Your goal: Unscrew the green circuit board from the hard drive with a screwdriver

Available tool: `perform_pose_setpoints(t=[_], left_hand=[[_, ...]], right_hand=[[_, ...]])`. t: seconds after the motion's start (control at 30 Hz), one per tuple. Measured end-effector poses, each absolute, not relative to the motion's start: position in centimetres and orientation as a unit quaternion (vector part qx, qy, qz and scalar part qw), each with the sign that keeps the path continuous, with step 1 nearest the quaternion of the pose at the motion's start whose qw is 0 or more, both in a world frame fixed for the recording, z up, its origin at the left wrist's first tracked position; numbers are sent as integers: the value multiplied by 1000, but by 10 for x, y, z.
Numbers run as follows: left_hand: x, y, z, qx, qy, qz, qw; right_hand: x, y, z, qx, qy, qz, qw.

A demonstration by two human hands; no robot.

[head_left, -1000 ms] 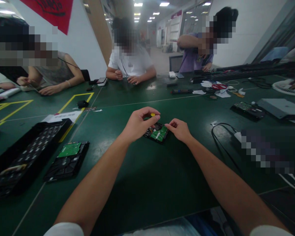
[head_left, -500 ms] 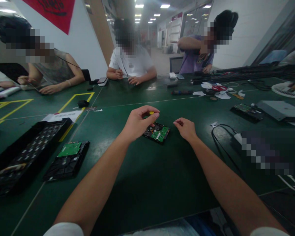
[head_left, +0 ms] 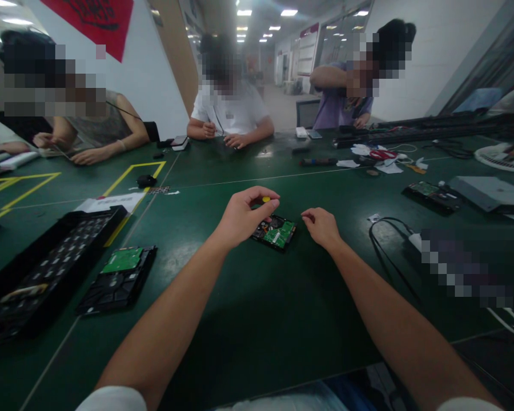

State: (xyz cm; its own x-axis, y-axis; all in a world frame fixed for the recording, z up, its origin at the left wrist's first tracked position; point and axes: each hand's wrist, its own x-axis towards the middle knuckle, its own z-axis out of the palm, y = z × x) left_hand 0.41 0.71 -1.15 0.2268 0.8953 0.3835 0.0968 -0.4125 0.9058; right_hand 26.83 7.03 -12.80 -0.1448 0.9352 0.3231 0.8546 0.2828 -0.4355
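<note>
A hard drive (head_left: 279, 234) with a green circuit board lies on the table in front of me. Over its far left corner is my left hand (head_left: 249, 216), closed around a slim tool with a round yellow end (head_left: 266, 200); the rest of the tool is hidden by the fingers. My right hand (head_left: 322, 226) hovers just right of the drive, apart from it. Its thumb and fingertips are pinched together, and whatever they may hold is too small to make out. A second hard drive (head_left: 119, 279) lies to the left of my left forearm.
On the left stands a long black tray (head_left: 64, 251) with rows of small parts. A third hard drive (head_left: 432, 197), a grey metal box (head_left: 490, 193) and a black cable (head_left: 383, 254) lie to the right. Several co-workers sit across the green table (head_left: 257, 319).
My right hand has drifted very slightly left, toward the hard drive. My left hand keeps its grip over the drive, almost still. The whole view has shifted a little.
</note>
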Motion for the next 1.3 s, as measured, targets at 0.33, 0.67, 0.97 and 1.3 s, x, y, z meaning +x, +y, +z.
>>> perform_pose_setpoints(t=[0.33,0.67,0.97,1.3], left_hand=[[4,7,-12,669,372,500,405],[3,7,-12,673,369,499,403],[4,7,-12,675,364,501,401],[4,7,-12,677,370,501,392]], right_hand=[[285,73,-122,-654,-708,36,265],[286,73,-124,-656,-720,45,222],[286,74,-123,-663,-712,45,226],[250,44,-98,-555,-755,136,322]])
